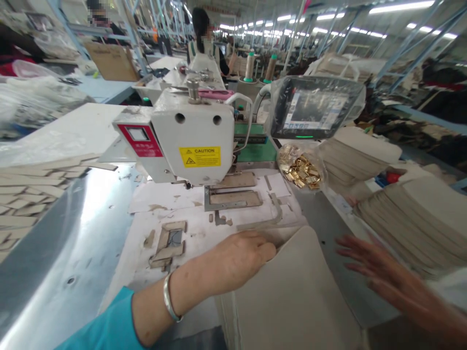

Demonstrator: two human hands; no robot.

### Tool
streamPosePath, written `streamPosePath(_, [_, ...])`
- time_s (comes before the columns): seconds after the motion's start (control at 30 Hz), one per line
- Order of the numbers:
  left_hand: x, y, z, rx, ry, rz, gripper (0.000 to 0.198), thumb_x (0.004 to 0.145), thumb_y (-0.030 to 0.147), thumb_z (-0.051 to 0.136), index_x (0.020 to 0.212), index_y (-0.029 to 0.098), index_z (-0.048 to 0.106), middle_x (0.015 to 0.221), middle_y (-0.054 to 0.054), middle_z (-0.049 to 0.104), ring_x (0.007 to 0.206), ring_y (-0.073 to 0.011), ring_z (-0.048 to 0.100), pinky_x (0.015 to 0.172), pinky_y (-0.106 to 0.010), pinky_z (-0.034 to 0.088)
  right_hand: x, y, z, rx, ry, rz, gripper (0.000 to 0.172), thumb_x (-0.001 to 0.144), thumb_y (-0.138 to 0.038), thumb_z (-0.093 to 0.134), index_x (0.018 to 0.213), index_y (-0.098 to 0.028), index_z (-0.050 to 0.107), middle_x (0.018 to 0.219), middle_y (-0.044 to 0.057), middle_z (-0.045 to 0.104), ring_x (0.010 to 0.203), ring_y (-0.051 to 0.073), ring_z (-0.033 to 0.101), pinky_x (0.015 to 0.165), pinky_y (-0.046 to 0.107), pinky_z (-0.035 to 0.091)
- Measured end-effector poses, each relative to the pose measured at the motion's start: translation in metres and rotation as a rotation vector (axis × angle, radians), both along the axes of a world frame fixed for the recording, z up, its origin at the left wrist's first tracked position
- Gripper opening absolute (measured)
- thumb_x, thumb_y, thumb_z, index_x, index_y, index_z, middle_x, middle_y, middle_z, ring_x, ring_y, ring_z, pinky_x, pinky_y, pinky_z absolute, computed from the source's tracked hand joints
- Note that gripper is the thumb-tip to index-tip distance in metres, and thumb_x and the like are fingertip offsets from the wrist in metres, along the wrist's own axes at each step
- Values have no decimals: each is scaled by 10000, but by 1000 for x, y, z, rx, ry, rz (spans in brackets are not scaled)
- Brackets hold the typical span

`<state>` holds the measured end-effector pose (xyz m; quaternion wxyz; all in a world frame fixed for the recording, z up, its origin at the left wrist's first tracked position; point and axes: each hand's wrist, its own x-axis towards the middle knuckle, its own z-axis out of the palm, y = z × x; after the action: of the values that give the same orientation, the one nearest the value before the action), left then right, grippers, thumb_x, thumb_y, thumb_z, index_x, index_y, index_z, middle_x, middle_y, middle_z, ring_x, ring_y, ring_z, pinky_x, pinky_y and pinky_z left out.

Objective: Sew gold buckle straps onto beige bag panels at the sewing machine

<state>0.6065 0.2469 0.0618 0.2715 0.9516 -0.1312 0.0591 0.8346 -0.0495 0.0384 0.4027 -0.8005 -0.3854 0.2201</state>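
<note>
My left hand (241,257), with a silver bangle and a teal sleeve, is closed on the far edge of a beige fabric panel (295,296). The panel lies at the front of the work surface, its far right corner rounded; layers show along its left side. Out to the right, my right hand (379,277) is blurred, its fingers stretched out and apart with nothing in them. It is nearest the stack of beige panels (408,223). Beyond my left hand stands a white sewing machine head (193,126), with a metal clamp frame (233,198) under it.
A bag of gold-coloured metal hardware (302,172) sits below the plastic-wrapped screen (314,109). Beige strips (29,194) cover the left side. A small beige frame-shaped piece (170,243) lies on the white sheet. Farther back, a person (206,39) is seated.
</note>
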Motion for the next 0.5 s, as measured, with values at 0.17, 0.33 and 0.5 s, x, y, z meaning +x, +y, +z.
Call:
streamPosePath(0.17, [-17,4,6,5,58,59,112,978,154,432,912,193,514,888,-9,636,810,-152,628,749,-234,486,-71,69,-28,6,107,18,661,856,-517,611,1431,-207,506,1481,144,473,1366,352,432,1109,512,387])
streamPosePath(0.33, [-35,18,0,-9,108,145,206,939,69,424,1071,196,516,972,-19,669,821,-142,661,701,-206,503,-110,76,-46,106,-13,-2,589,906,-401,586,1465,-275,451,1540,81,404,1403,299,391,1148,479,336])
streamPosePath(0.5, [-42,15,-5,-16,58,146,340,943,43,394,1239,198,455,1044,-41,683,886,-152,666,764,-231,529,-104,79,-36,184,-260,-13,804,873,-351,640,1560,-268,231,1577,108,327,1416,301,367,1127,486,380])
